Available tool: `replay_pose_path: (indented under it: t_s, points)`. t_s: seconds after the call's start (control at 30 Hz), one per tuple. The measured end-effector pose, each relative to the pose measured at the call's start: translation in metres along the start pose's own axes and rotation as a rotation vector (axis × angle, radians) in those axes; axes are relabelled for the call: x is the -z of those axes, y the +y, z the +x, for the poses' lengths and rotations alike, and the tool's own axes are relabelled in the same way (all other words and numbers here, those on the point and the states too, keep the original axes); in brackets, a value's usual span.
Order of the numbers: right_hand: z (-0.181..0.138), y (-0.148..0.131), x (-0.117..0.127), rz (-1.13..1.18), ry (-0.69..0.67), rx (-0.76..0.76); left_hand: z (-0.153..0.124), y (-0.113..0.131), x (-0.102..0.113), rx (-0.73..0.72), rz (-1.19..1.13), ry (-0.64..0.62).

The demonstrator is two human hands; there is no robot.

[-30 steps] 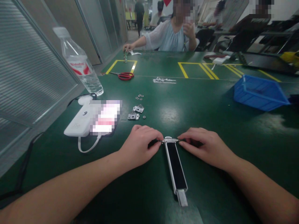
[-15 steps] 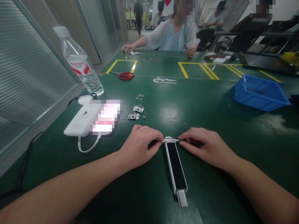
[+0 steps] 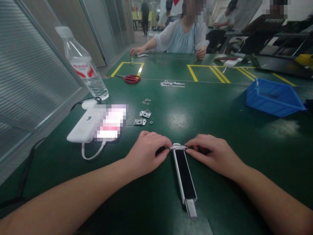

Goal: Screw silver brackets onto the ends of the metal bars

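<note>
A long silver rail with a black face (image 3: 184,174) lies on the green table (image 3: 220,124), its far end between my hands. My left hand (image 3: 148,151) pinches a small metal piece at the left of that end. My right hand (image 3: 211,152) pinches at the right of it. Both hands rest on the table with fingers closed; what sits in the pinches is too small to name. Two small metal brackets (image 3: 143,117) and several tiny washers (image 3: 146,101) lie just beyond my left hand.
A white power bank (image 3: 81,125) with a phone (image 3: 111,122) on it and a water bottle (image 3: 81,65) stand at the left. Red scissors (image 3: 132,79) and small metal parts (image 3: 171,84) lie farther back. A blue bin (image 3: 274,97) sits right. Another person (image 3: 182,36) sits across.
My hands and the rail have barely moved. The person across the table has lowered a hand from the face down to the table.
</note>
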State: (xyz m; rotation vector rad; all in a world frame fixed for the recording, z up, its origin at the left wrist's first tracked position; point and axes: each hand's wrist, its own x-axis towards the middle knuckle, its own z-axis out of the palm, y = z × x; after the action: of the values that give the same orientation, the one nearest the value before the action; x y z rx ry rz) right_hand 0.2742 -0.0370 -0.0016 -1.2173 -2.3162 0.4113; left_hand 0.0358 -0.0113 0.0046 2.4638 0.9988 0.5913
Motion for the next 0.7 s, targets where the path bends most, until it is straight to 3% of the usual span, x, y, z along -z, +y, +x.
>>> replay_pose_path:
  t_s: [0.7]
  points:
    - [0.0022,0.0034,-0.0074,0.052,-0.017,-0.016,0.0037,-0.003,-0.0001,-0.014,-0.092,-0.007]
